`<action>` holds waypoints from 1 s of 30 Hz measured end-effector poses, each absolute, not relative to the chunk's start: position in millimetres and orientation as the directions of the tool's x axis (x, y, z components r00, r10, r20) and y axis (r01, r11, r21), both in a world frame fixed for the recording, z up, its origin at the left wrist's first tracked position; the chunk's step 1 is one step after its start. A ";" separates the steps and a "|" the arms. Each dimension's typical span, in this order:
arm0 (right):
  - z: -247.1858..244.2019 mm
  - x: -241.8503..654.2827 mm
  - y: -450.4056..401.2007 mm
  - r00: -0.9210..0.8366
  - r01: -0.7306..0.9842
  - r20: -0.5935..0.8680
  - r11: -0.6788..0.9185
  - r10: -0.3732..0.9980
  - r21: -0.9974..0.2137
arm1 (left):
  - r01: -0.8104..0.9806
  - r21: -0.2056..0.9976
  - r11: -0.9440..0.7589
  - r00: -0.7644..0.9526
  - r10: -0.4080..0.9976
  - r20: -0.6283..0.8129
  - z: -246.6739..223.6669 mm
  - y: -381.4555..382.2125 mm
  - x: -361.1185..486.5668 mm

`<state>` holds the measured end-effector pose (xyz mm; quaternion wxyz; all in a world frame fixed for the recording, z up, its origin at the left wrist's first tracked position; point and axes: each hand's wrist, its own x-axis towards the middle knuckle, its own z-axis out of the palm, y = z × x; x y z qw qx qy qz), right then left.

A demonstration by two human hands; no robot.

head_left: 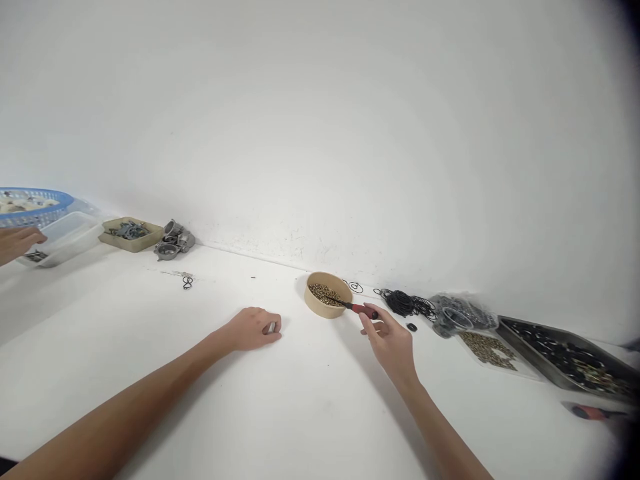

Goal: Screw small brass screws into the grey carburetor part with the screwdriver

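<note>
My right hand [390, 343] grips the end of a screwdriver [364, 311] with a red and black handle. Its dark shaft reaches over the rim of a round tan bowl [327, 312], and the tip is among the small brass-coloured screws [325, 294] inside. To the left of the bowl, my left hand [253, 329] rests on the white table with curled fingers. A small grey metal part [271, 327] shows between the thumb and forefinger, mostly hidden by them.
Black rings [403, 303], a plastic bag [457, 313], a screw tray [487, 350], a metal tray [540, 373] and another screwdriver [593, 413] lie right. Metal castings [173, 241], a parts tray [131, 241] and a blue basket [37, 215] stand left, near another person's hand [20, 243].
</note>
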<state>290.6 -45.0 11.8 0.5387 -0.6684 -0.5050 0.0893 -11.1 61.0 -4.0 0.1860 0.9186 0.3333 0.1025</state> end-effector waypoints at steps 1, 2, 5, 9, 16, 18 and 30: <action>11.9 289.8 -45.4 0.466 0.589 0.423 0.085 0.777 -0.804 | 0.576 0.410 -0.708 0.756 0.651 0.062 -3.9 61.0 -11.1; 12.0 289.2 -45.6 0.466 0.584 0.414 0.079 0.782 -0.808 | 0.577 0.409 -0.706 0.755 0.653 0.061 -4.0 61.0 -11.1; 12.2 288.5 -44.8 0.488 0.529 0.372 0.071 0.790 -0.846 | 0.577 0.412 -0.705 0.753 0.654 0.066 -4.6 61.4 -11.5; 13.3 289.7 -42.9 0.522 0.427 0.307 0.068 0.796 -0.902 | 0.566 0.424 -0.707 0.757 0.650 0.071 -5.3 62.2 -11.9; 13.9 293.6 -39.6 0.585 0.234 0.182 0.050 0.791 -0.971 | 0.569 0.425 -0.704 0.754 0.653 0.072 -5.0 62.0 -11.7; 12.5 295.8 -38.7 0.593 0.179 0.133 0.032 0.794 -0.983 | 0.568 0.422 -0.706 0.755 0.652 0.075 -4.8 61.9 -11.7; 1.7 296.2 -36.5 0.547 0.129 0.026 -0.054 0.837 -0.990 | 0.572 0.421 -0.704 0.753 0.654 0.069 -5.3 61.4 -11.4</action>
